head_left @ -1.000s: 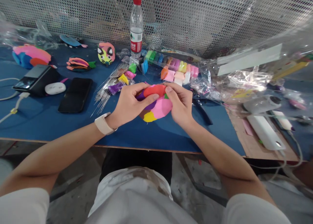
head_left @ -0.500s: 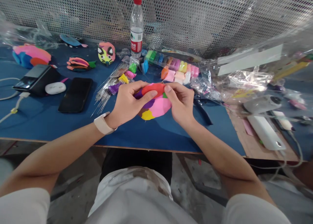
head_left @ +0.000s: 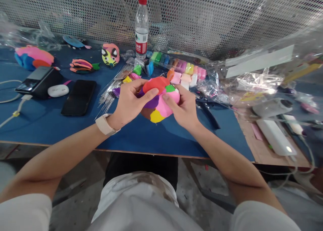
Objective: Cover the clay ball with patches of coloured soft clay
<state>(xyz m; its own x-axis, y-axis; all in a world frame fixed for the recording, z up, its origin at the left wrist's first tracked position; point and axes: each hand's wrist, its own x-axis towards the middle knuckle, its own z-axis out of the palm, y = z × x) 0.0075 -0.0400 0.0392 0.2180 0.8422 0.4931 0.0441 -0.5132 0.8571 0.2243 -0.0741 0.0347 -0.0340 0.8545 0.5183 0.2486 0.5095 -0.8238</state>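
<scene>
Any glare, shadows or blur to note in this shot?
Head view: glare off the crumpled clear plastic; head view: soft shadow on the blue tabletop; head view: far right side smeared, whereas the multicoloured piece, left hand and right hand look fairly sharp.

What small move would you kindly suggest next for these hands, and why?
Perhaps the right hand should gently smooth the pink patch: its thumb lies on that patch, and the left hand grips the multicoloured piece from the other side, so it should hold steady.
</scene>
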